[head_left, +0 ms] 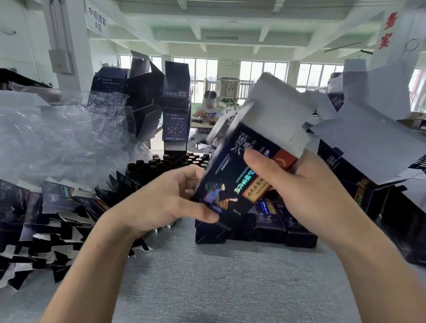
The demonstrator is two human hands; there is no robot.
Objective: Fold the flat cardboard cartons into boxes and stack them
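Above the grey table (227,282) the left hand (172,196) pinches the lower corner of the dark carton (233,181), and the right hand (302,188) grips its side. Its white flaps (276,110) (blurred) are not yet closed. Left of it many flat cartons (48,218) wait; behind it stand folded boxes (270,226).

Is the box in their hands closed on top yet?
Open: the carton has its white top flaps sticking out, unfolded.

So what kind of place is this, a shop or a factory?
Probably a factory packing workshop: flat cartons heaped on the table, folded boxes stacked behind, rows of small dark bottles, and the left hand and right hand gripping a carton mid-fold.
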